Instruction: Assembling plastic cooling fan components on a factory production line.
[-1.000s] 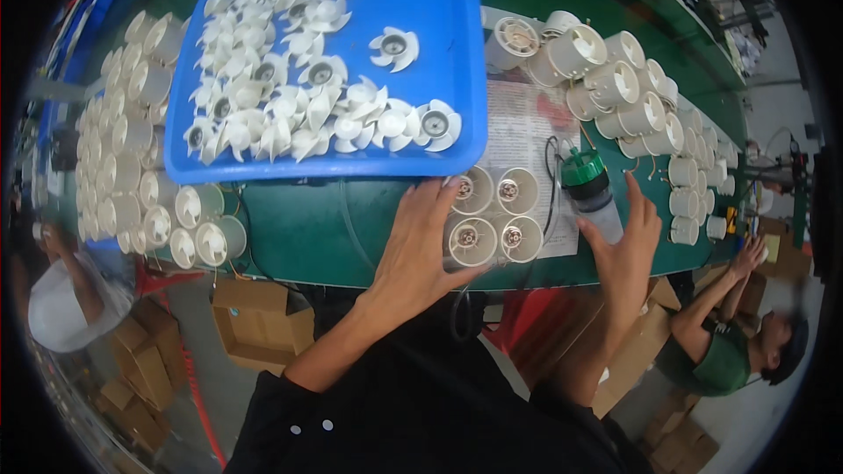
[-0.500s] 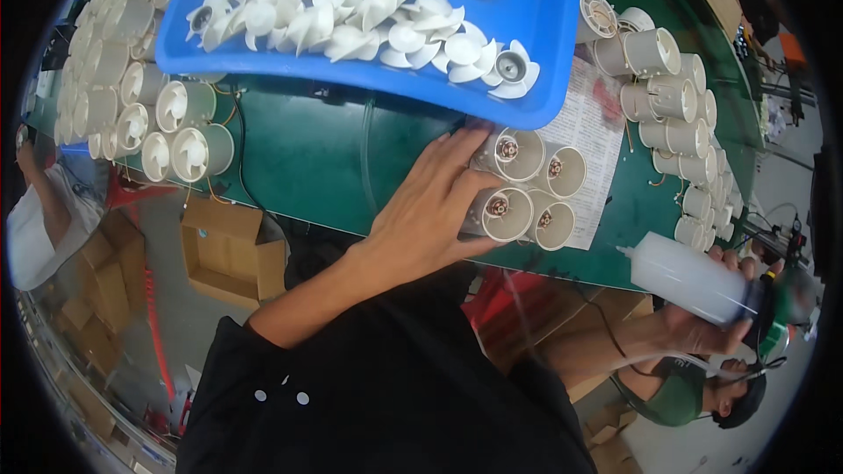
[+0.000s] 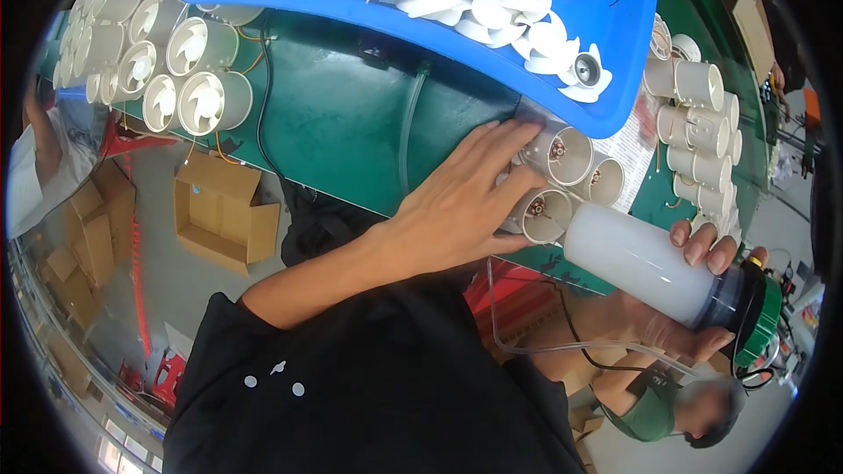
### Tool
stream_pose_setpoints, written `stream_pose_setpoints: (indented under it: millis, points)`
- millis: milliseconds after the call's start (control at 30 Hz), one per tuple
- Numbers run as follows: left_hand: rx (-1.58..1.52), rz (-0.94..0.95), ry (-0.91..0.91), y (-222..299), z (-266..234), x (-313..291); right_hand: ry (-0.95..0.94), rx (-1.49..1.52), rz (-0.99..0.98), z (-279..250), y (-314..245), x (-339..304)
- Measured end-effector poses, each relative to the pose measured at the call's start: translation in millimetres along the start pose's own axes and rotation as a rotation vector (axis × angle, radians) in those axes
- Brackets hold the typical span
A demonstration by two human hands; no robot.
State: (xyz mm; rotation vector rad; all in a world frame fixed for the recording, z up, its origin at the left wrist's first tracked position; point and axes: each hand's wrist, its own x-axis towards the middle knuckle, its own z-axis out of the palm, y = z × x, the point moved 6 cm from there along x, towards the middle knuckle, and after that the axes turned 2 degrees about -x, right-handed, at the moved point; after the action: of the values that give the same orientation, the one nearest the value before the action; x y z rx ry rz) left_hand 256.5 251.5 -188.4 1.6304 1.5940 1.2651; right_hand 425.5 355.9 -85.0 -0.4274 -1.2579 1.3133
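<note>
Several white cylindrical housings (image 3: 571, 158) stand grouped on newspaper, with copper-coloured parts visible inside them. My left hand (image 3: 470, 197) reaches in from their left side. Its thumb and a finger straddle the lower left housing (image 3: 540, 215), while other fingers touch the upper left one. In my right hand (image 3: 702, 268) is a large translucent dispensing syringe (image 3: 637, 259) filled with white material, with a dark collar and a green cap (image 3: 760, 320). It lies tilted, its front end over the lower right housing and hiding that one; the nozzle tip is hard to make out.
A blue tray (image 3: 404, 13) of white fan impellers (image 3: 496, 13) overhangs the green table (image 3: 338, 132). More housings (image 3: 211, 101) with impellers stand left; stacked housings (image 3: 698, 132) lie right. A clear hose (image 3: 536, 348) loops below the syringe. Another person (image 3: 650, 404) is at lower right.
My right hand has brought the syringe leftward and up over the grouped housings. The view has shifted, and my left hand remains at the housings' left side.
</note>
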Motion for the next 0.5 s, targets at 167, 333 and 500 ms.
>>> stream_pose_setpoints:
  millis: [167, 333, 500]
  points:
    - [-0.011, -0.001, 0.008, -0.3, -0.6, -1.2, 0.007, -0.065, 0.012, -1.8, 0.0, -2.0]
    - [-0.009, 0.002, 0.012, 0.1, -0.9, -0.4, -0.007, -0.004, 0.006, -3.8, -0.8, -1.6]
    - [0.005, 0.007, 0.015, 0.4, -1.1, -0.6, -0.029, 0.012, 0.011, -3.6, 2.7, -0.7]
